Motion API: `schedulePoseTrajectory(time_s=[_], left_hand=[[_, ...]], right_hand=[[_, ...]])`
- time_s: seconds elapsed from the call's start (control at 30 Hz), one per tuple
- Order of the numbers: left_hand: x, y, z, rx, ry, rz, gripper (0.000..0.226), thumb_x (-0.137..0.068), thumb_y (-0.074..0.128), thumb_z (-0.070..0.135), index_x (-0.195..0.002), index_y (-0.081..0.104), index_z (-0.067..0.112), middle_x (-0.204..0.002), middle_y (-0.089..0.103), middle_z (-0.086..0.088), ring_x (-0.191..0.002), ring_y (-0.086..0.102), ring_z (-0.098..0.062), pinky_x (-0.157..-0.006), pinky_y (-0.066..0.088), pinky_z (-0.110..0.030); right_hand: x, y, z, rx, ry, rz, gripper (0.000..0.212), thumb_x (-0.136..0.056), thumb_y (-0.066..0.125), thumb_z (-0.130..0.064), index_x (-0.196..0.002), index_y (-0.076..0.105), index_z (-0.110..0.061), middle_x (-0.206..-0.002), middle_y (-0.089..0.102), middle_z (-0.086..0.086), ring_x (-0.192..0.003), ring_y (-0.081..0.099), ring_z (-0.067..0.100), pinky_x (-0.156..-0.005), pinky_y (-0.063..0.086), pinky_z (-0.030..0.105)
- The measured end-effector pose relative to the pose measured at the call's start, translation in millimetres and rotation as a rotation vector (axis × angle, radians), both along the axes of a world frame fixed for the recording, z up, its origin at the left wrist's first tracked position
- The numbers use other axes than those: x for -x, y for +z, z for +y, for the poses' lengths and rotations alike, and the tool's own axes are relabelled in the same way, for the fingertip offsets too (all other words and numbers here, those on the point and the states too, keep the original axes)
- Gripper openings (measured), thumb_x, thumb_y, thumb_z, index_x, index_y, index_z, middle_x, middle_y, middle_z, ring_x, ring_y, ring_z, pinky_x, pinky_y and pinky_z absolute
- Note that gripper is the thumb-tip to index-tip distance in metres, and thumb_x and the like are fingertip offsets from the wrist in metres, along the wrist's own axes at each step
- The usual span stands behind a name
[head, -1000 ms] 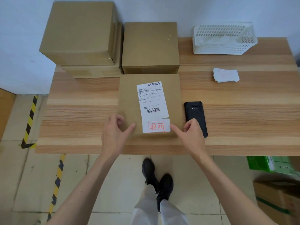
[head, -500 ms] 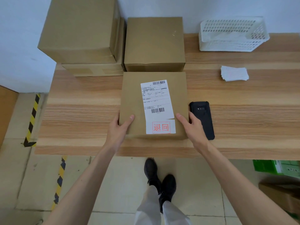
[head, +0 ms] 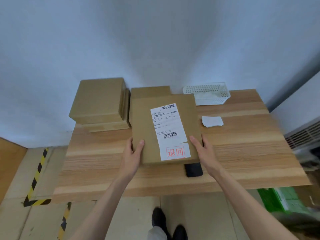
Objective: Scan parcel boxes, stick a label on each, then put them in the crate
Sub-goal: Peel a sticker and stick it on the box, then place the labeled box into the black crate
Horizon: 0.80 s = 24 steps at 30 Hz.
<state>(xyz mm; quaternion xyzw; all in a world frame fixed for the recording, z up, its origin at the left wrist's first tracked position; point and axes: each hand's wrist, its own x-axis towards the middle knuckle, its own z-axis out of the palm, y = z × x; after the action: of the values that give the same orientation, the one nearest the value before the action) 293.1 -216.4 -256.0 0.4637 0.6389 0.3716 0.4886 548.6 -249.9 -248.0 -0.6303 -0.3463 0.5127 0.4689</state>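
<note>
Both hands have a grip on the parcel box, one on each side. The left hand wraps the left edge with the thumb lying on top, tip at the cardboard face, and the other fingers tucked under out of sight. The right hand does the same on the right edge, thumb up on top near the white shipping label. So neither grip is loose, both are clamped onto the box.

The box is up off the tabletop now, tilted a bit and held over the middle of it. A red-stamped sticker sits at the near end of the shipping label.

Compared with half a second ago: the box was lying flat on the wood with the hands just coming in at its near corners, and the black scanner lay fully visible just right of it. Now the lifted box covers the scanner's far end, so only the near part pokes out underneath. The view has also tipped up, showing lots more wall.

Still on the tabletop: the stacked cardboard boxes back left, another box behind the held one, the white basket back right, and the little pile of labels near it.
</note>
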Motion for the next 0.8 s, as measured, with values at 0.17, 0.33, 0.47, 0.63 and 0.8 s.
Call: schedulePoseTrajectory(time_s=[0.17, 0.33, 0.47, 0.63, 0.8], left_hand=[[-49, 72, 31, -0.140, -0.167, 0.015, 0.065, -0.100, 0.058, 0.048, -0.157, 0.034, 0.030, -0.148, 0.049, 0.019, -0.135, 0.047, -0.003, -0.117, 0.036, -0.032], [-120, 133, 55, -0.284, -0.360, -0.060, 0.055, -0.103, 0.054, 0.043, -0.153, 0.037, 0.028, -0.140, 0.057, 0.015, -0.123, 0.056, -0.001, -0.103, 0.046, -0.027], [-183, 164, 64, -0.318, -0.516, -0.129, 0.059, -0.102, 0.054, 0.045, -0.155, 0.033, 0.031, -0.139, 0.057, 0.010, -0.122, 0.059, -0.011, -0.099, 0.053, -0.033], [-263, 193, 51, -0.345, -0.755, -0.215, 0.055, -0.102, 0.054, 0.045, -0.153, 0.036, 0.034, -0.136, 0.058, 0.009, -0.119, 0.061, -0.011, -0.090, 0.054, -0.027], [-338, 219, 21, -0.379, -1.022, -0.277, 0.053, -0.103, 0.055, 0.041, -0.152, 0.037, 0.032, -0.136, 0.059, 0.010, -0.117, 0.061, -0.007, -0.095, 0.053, -0.029]], right_hand=[[-54, 81, 2, -0.135, -0.080, -0.095, 0.034, -0.102, 0.059, -0.028, -0.136, 0.056, -0.025, -0.121, 0.073, -0.008, -0.107, 0.071, 0.009, -0.090, 0.058, 0.029], [-114, 149, -16, -0.278, -0.200, -0.257, 0.036, -0.104, 0.056, -0.026, -0.139, 0.051, -0.023, -0.125, 0.068, -0.012, -0.110, 0.066, 0.001, -0.095, 0.054, 0.022], [-159, 184, -49, -0.316, -0.352, -0.370, 0.043, -0.103, 0.057, -0.025, -0.143, 0.042, -0.028, -0.124, 0.064, -0.018, -0.104, 0.064, -0.009, -0.090, 0.052, 0.013], [-196, 213, -110, -0.293, -0.578, -0.503, 0.051, -0.104, 0.055, -0.030, -0.149, 0.032, -0.034, -0.122, 0.054, -0.029, -0.106, 0.057, -0.013, -0.092, 0.049, 0.013], [-221, 222, -182, -0.234, -0.834, -0.549, 0.059, -0.103, 0.054, -0.039, -0.155, 0.028, -0.032, -0.137, 0.059, -0.012, -0.120, 0.061, 0.009, -0.105, 0.051, 0.042]])
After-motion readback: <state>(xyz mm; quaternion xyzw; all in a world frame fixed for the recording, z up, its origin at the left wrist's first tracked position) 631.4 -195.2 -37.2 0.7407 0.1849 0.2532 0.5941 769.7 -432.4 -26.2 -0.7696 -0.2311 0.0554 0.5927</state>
